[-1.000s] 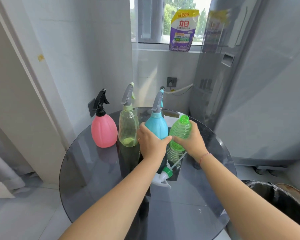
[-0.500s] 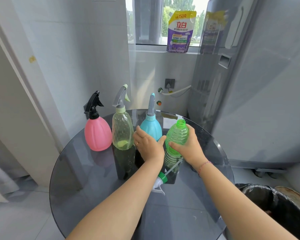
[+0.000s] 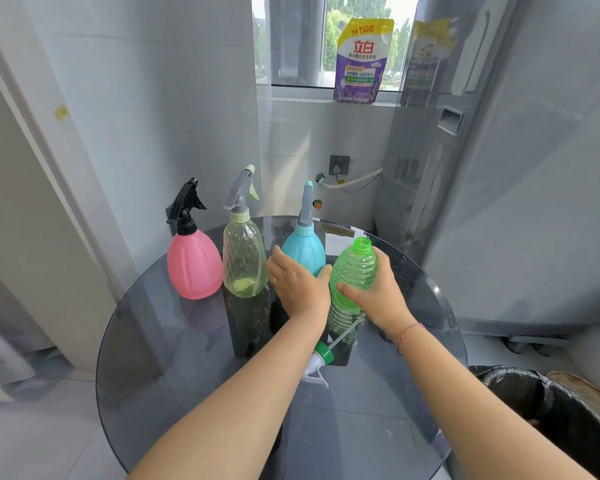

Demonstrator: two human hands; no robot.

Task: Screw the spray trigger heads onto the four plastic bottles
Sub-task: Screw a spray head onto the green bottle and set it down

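A: Bottles are lined up along the far side of the glass table [image 3: 174, 348], as seen from the head camera, the only view given: a pink bottle [image 3: 194, 268], a pale yellow-green bottle [image 3: 244, 261] and a blue bottle [image 3: 303, 252], each with a trigger head on top. Are those three judged finished?

B: They appear capped, and were probably set in a row at the back so the front of the table is left free for work. How tightly each head is screwed cannot be told.

A: And the fourth?

B: The green bottle [image 3: 352, 275] is gripped around its middle by the right hand [image 3: 374, 292], fingers closed on it, and is tilted with its open neck pointing up and away. It is likely held this way so the neck is presented for a head.

A: Where is that head?

B: The green-collared trigger head [image 3: 319, 358] lies on its side on the table, just in front of the green bottle, its thin tube running up toward the bottle's base.

A: What is done with the left hand [image 3: 300, 289]?

B: It is laid against the blue bottle, fingers curved around its lower body; whether the bottle is firmly gripped or only steadied cannot be told. One head is judged left to fit.
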